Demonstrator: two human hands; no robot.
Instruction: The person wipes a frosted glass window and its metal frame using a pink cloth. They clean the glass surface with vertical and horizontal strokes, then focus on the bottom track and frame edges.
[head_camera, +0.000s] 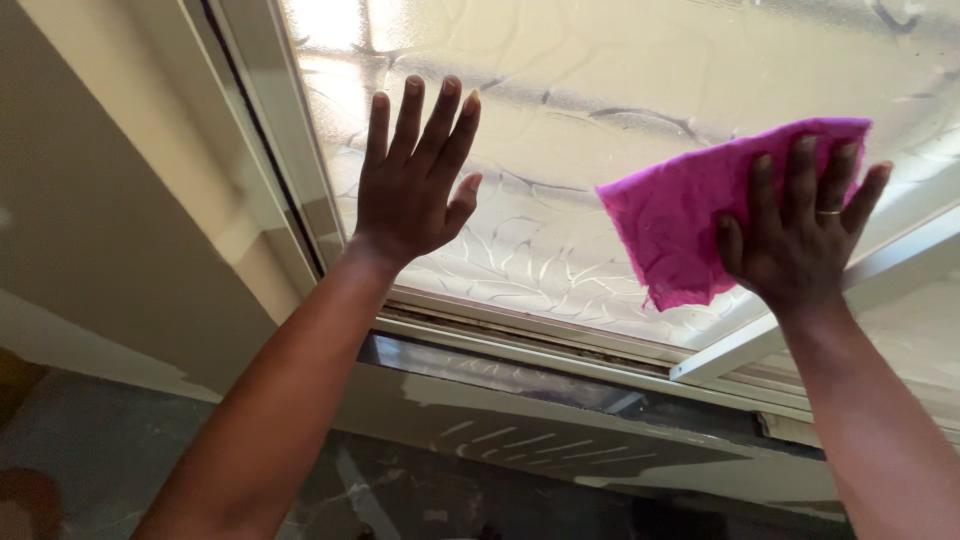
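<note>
Frosted, vein-patterned glass fills the window, set in a pale metal frame. Your left hand lies flat on the pane, fingers spread and pointing up. Your right hand, fingers spread, presses a crinkled pink cloth against the glass near the lower rail; the cloth's long axis slants from lower left to upper right.

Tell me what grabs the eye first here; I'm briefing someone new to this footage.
The bright pink crumpled cloth stands out at right, pressed flat against the frosted, vein-patterned glass pane by the right hand. At left of centre, the left hand rests open, fingers spread, on the same pane, above the pale window frame.
</note>
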